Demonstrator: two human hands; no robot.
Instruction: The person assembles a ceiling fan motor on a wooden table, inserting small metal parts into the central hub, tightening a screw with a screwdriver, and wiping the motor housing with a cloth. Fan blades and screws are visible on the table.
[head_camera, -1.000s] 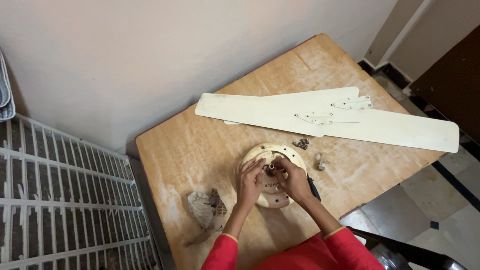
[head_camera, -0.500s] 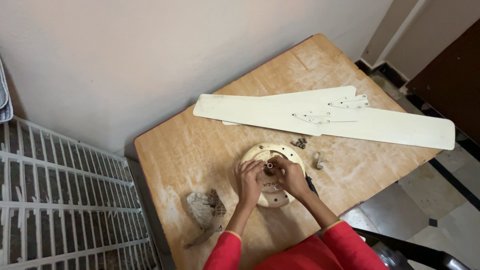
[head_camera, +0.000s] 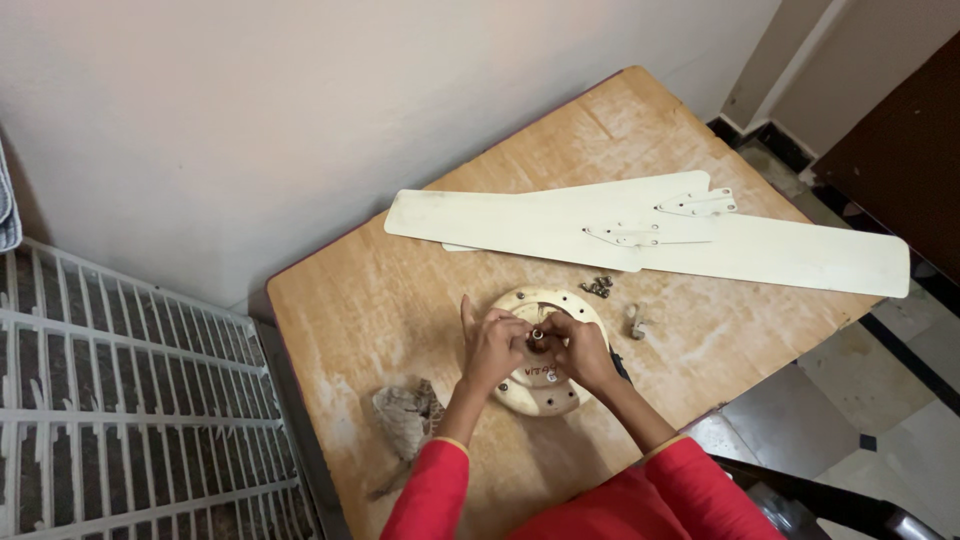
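Here both hands pinch hub of cream fan motor, table centre

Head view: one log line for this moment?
left hand on fan motor hub centre | right hand same | fan blades behind | rag left

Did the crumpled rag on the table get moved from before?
No. The rag lies at the same spot by the table's left edge, just left of the round fan motor under both hands.

Head camera looks steeply down; table fairly near.
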